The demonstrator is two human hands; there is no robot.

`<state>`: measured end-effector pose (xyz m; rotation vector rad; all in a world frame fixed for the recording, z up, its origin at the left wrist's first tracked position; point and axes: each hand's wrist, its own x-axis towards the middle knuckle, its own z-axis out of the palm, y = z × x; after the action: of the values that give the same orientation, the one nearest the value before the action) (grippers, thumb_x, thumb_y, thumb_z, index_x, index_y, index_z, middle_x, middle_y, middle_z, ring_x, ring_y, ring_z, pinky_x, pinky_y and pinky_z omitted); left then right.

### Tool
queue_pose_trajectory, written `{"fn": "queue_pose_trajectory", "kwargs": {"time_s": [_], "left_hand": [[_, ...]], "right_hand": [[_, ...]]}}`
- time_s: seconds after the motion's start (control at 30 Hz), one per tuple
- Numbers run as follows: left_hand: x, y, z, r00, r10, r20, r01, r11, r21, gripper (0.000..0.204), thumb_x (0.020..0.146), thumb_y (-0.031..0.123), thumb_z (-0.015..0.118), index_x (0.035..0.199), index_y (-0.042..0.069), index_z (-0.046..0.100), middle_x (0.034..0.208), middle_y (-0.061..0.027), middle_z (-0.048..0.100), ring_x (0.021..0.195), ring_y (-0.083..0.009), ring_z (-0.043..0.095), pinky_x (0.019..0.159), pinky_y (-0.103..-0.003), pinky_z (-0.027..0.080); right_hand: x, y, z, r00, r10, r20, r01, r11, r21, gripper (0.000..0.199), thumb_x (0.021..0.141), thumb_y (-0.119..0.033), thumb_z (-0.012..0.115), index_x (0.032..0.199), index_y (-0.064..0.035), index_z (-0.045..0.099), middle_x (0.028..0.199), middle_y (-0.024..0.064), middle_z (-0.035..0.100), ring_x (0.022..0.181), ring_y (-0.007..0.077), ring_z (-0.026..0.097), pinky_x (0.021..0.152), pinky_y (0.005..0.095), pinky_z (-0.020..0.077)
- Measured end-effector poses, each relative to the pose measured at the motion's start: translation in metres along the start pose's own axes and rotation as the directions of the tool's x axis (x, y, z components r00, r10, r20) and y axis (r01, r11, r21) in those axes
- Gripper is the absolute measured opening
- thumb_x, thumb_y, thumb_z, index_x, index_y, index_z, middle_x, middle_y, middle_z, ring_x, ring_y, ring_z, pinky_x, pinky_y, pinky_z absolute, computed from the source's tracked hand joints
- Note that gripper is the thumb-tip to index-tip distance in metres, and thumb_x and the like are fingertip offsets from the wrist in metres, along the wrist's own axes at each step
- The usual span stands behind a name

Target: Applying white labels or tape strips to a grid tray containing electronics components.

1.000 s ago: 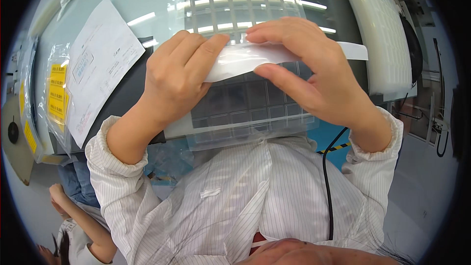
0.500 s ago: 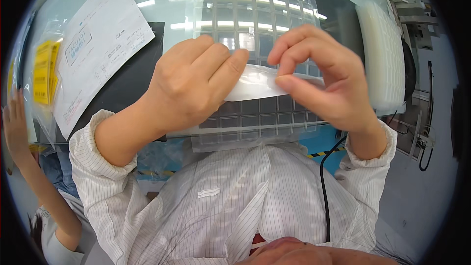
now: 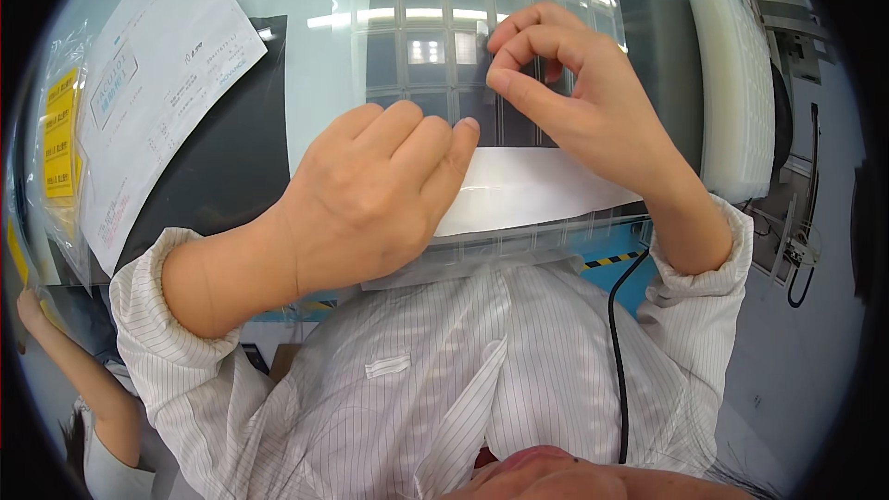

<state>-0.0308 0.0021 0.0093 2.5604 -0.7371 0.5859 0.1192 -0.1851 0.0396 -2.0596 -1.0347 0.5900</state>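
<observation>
Between paper (image 3: 171, 83) and translucent stack (image 3: 741, 102), hands (image 3: 366, 190) and strip (image 3: 528, 190) partly hide clear tray (image 3: 427, 74).

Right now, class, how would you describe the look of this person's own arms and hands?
The left hand and right hand are bare, with no ring or glove showing. Left sleeve and right sleeve are white with thin dark stripes, bunched up above the wrists. A black cable shows near the right sleeve.
</observation>
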Motion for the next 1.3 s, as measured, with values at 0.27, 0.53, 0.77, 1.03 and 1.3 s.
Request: {"fn": "queue_pose_trajectory", "kwargs": {"time_s": [0.27, 0.53, 0.77, 1.03, 1.3], "left_hand": [[-0.002, -0.001, 0.000, 0.997, -0.043, 0.060, 0.045, 0.998, -0.034, 0.058, 0.069, 0.012, 0.065, 0.123, -0.008, 0.067, 0.081, -0.0093, 0.050, 0.068, -0.0237, 0.053, 0.058, -0.036, 0.044], [-0.005, -0.002, 0.001, 0.997, -0.052, 0.061, 0.053, 0.998, -0.023, 0.063, 0.064, 0.011, 0.069, 0.124, -0.008, 0.068, 0.081, -0.0089, 0.051, 0.068, -0.0235, 0.052, 0.058, -0.035, 0.044], [-0.002, -0.002, 0.001, 0.997, -0.036, 0.068, 0.039, 0.999, -0.035, 0.064, 0.064, 0.011, 0.070, 0.125, -0.008, 0.068, 0.080, -0.0086, 0.051, 0.068, -0.0233, 0.052, 0.057, -0.035, 0.044], [-0.006, -0.001, 0.000, 0.993, -0.071, 0.094, 0.073, 0.997, -0.020, 0.065, 0.064, 0.009, 0.069, 0.127, -0.007, 0.067, 0.080, -0.0085, 0.050, 0.068, -0.0235, 0.053, 0.058, -0.035, 0.044], [-0.002, -0.001, -0.003, 0.990, -0.063, 0.126, 0.066, 0.998, -0.017, 0.066, 0.064, 0.008, 0.069, 0.128, -0.007, 0.067, 0.080, -0.0082, 0.050, 0.068, -0.0236, 0.053, 0.059, -0.035, 0.045]], "right_hand": [[-0.001, 0.007, -0.001, 0.998, -0.064, 0.020, 0.065, 0.998, -0.015, 0.010, 0.093, -0.013, 0.073, 0.093, -0.0036, 0.069, 0.113, -0.0005, 0.062, 0.090, 0.0083, 0.050, 0.074, 0.0233, 0.0377], [0.008, -0.010, 0.001, 0.998, 0.041, 0.050, -0.044, 0.998, 0.051, 0.011, 0.094, -0.012, 0.071, 0.093, -0.0023, 0.066, 0.107, 0.0038, 0.059, 0.089, 0.0124, 0.051, 0.075, 0.0261, 0.0408], [0.026, 0.051, 0.017, 0.647, -0.749, -0.147, 0.763, 0.639, 0.103, 0.009, 0.095, -0.010, 0.069, 0.091, -0.0025, 0.066, 0.107, 0.0066, 0.056, 0.090, 0.0155, 0.051, 0.076, 0.0270, 0.0421], [0.007, -0.017, -0.002, 0.979, 0.160, 0.127, -0.185, 0.958, 0.218, 0.010, 0.095, -0.011, 0.070, 0.091, -0.0020, 0.067, 0.107, 0.0052, 0.056, 0.088, 0.0124, 0.050, 0.075, 0.0255, 0.0407], [0.026, 0.051, 0.023, 0.657, -0.731, -0.185, 0.754, 0.637, 0.159, 0.009, 0.094, -0.008, 0.070, 0.090, -0.0013, 0.066, 0.106, 0.0058, 0.056, 0.092, 0.0147, 0.052, 0.078, 0.0267, 0.0413]]}}
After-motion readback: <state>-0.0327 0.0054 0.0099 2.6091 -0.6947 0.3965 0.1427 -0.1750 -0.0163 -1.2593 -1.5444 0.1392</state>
